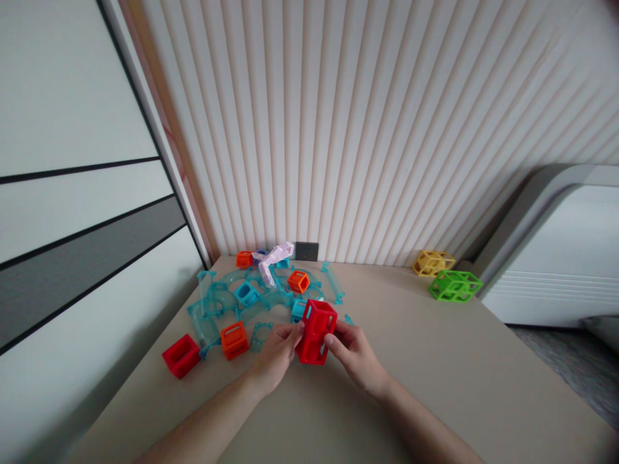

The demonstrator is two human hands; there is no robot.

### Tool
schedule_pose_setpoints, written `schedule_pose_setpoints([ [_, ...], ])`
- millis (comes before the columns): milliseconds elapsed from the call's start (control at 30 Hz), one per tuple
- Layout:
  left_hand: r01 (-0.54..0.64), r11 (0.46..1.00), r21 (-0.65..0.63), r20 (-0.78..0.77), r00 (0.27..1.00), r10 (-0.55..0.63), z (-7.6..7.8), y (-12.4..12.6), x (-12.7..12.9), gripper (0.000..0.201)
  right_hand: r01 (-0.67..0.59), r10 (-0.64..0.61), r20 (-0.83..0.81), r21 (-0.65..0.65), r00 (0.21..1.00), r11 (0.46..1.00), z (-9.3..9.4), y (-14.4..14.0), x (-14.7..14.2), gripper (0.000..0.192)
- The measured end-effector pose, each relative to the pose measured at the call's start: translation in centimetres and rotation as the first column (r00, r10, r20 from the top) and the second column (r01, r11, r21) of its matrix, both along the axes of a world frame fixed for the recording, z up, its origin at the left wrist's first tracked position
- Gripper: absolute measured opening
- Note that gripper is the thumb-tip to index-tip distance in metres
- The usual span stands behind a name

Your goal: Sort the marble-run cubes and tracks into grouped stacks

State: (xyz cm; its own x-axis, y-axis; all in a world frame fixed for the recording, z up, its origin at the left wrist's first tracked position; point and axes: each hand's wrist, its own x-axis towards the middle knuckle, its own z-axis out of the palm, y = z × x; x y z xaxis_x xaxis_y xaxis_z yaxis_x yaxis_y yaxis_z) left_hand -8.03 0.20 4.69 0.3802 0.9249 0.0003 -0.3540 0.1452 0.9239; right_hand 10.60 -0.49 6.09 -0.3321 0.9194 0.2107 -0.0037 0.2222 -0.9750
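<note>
Both hands hold a tall red plastic block with open sides, standing upright just above the beige table. My left hand grips its left side with the fingertips. My right hand grips its right side. Right behind the block lies a pile of clear teal track pieces with small blue cubes and an orange cube among them.
A red cube and an orange cube lie to the left of my hands. A pale pink piece and a wall socket are at the back. Yellow and green lattice cubes sit far right, near a white unit.
</note>
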Motion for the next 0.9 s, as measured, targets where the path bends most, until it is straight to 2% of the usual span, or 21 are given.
schedule_pose_setpoints([
  [200, -0.005, 0.997, 0.078, -0.037, 0.999, 0.007, -1.1, 0.1, -0.4, 0.057, 0.034, -0.038, 0.055, 0.076, 0.998, 0.997, -0.5, -0.2, 0.2, 0.05],
  [333, 0.007, 0.996, 0.092, -0.044, 0.999, -0.003, -1.6, 0.2, -0.6, 0.053, 0.011, -0.016, 0.059, 0.082, 0.998, 0.997, -0.2, -0.2, 0.2, 0.049],
  [433, -0.008, 0.998, 0.07, -0.026, 1.0, 0.009, -1.4, 0.3, -0.5, 0.048, 0.031, -0.037, 0.071, 0.087, 0.997, 0.996, 0.0, -0.1, 0.2, 0.047],
  [533, -0.102, 0.993, 0.054, 0.018, 0.995, 0.101, -0.7, 0.4, -0.1, 0.037, 0.116, -0.134, 0.129, 0.139, 0.983, 0.983, -0.2, 0.1, 0.1, 0.042],
  [667, -0.202, 0.979, 0.022, 0.047, 0.978, 0.201, -0.2, 0.4, 0.1, 0.045, 0.101, -0.132, 0.153, 0.197, 0.979, 0.975, -0.7, 0.1, -0.2, 0.04],
  [767, -0.194, 0.981, 0.001, 0.048, 0.98, 0.194, -0.2, 0.3, 0.2, 0.046, 0.094, -0.122, 0.14, 0.188, 0.983, 0.978, -1.0, 0.1, -0.3, 0.041],
  [900, -0.128, 0.991, 0.024, 0.052, 0.991, 0.127, 0.0, 0.2, -0.1, 0.043, 0.14, -0.154, 0.102, 0.137, 0.983, 0.981, -1.2, 0.2, -0.3, 0.043],
])
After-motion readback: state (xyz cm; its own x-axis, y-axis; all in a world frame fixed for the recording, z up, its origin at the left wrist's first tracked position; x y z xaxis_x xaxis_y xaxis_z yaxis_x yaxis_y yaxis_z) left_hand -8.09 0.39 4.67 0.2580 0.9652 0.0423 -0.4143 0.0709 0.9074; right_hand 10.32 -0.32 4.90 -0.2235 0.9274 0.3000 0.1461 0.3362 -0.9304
